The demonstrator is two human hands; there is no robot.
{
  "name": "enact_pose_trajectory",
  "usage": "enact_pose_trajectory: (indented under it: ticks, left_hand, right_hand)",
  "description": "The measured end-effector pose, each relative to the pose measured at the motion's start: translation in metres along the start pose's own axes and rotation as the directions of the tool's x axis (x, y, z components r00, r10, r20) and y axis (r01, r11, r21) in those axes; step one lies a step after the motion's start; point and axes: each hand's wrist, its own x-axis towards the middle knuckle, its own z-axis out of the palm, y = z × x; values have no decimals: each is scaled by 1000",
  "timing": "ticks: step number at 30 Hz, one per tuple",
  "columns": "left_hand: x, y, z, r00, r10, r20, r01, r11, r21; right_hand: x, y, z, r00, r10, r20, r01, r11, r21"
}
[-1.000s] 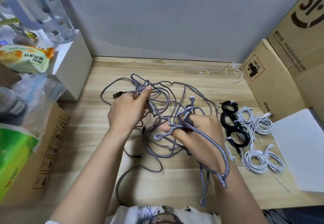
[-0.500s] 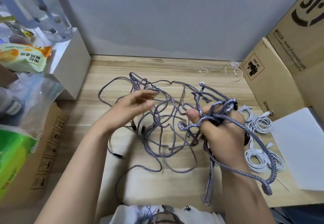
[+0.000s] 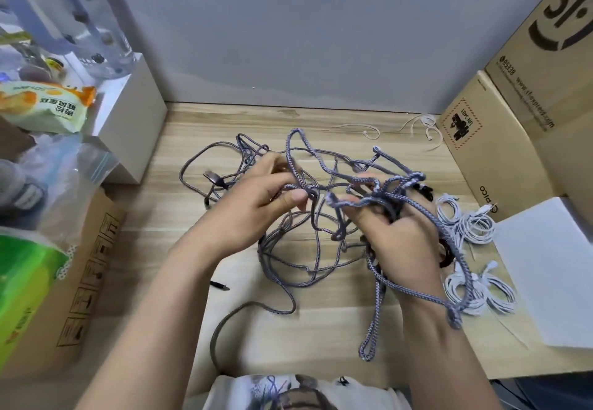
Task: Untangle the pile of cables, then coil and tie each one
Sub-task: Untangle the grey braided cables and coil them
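A tangle of grey cables [image 3: 288, 249] sprawls mid-table [image 3: 321, 339], with no single direction. The left hand [image 3: 256, 210] pinches one strand; the right hand [image 3: 401, 236], fingers curled, holds loops wound around it.

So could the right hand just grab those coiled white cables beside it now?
Probably not yet. The right hand is wrapped in loops of grey braided cable and grips them, though the coiled white cables lie close on the wooden table.

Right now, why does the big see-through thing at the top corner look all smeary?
In the head view the clear plastic thing sits at the wide lens's edge, stretched and blurred; the hands and grey cables in the middle look fairly sharp; the cardboard box leans outward from lens distortion.
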Motion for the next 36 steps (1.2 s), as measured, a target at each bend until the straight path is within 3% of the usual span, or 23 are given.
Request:
enact_pose_trajectory:
  ticks: [4,9,12,16,18,19,21,23,25,28,32,36]
  left_hand:
    - [-2,24,-3,973,220,73,-221,975,2]
    - [-4,31,5,957,274,94,-257,953,-157]
    - [-9,23,12,970,242,-15,-239,944,-227]
    - [-20,-7,28,966,73,-249,-152,937,-315]
    - [-32,-36,43,965,44,-260,-88,983,-161]
    - [-38,-51,52,982,46,-183,-56,997,-51]
    - [-52,-80,75,995,2,102,-20,985,171]
    - [-64,-110,100,954,-18,299,-138,861,490]
    - [-67,-126,117,911,-74,405,-238,709,664]
    - [-51,-135,119,922,-103,372,-210,677,706]
    - [-14,-142,102,941,-221,258,-41,680,732]
    - [32,-156,81,953,-300,34,158,594,789]
  right_hand:
    - [1,9,0,976,74,206,-40,985,-168]
    - [-6,4,9,960,106,260,-68,986,-153]
    - [-7,7,9,978,82,192,-61,992,-114]
    - [0,12,-5,987,123,-102,-131,988,-77]
    - [6,13,-13,973,126,-195,-145,986,-84]
    - [8,12,-16,965,138,-222,-161,983,-90]
    - [11,14,-17,955,165,-248,-190,978,-84]
    - [13,18,-16,948,190,-256,-212,976,-58]
    - [15,22,-15,941,227,-250,-249,966,-61]
    - [17,23,-13,942,229,-244,-244,969,-31]
    - [24,24,-14,947,195,-257,-204,979,-6]
    - [32,28,-19,934,198,-298,-215,976,-26]
